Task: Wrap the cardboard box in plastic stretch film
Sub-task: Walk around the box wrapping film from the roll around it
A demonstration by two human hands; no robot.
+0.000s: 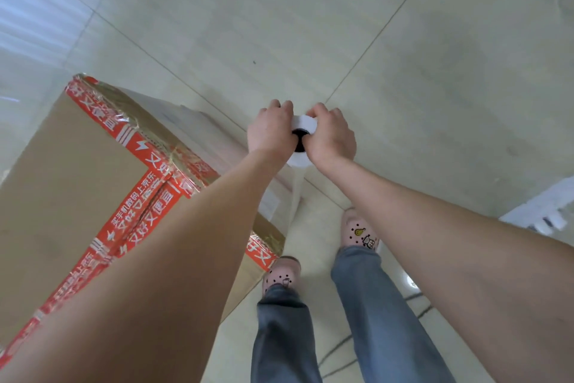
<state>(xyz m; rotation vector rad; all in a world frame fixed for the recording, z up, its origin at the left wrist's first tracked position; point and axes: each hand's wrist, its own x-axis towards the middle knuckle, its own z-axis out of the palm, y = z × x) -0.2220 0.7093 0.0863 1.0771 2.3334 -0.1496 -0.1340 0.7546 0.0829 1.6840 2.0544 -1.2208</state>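
A large brown cardboard box [71, 171] sealed with red printed tape stands on the floor at the left. Clear stretch film covers its right side. I hold a white roll of stretch film [302, 126] upright, just right of the box's far corner. My left hand [270, 131] grips the roll's top from the left. My right hand [332, 136] grips it from the right. A taut sheet of film [293, 196] runs down from the roll beside the box. The roll's lower part is hidden behind my hands.
Pale tiled floor [403, 56] spreads ahead and to the right. My legs in jeans and pink clogs [360, 232] stand right beside the box. A white object [546, 212] lies at the right edge, and a dark cable [416, 314] runs over the floor near my right leg.
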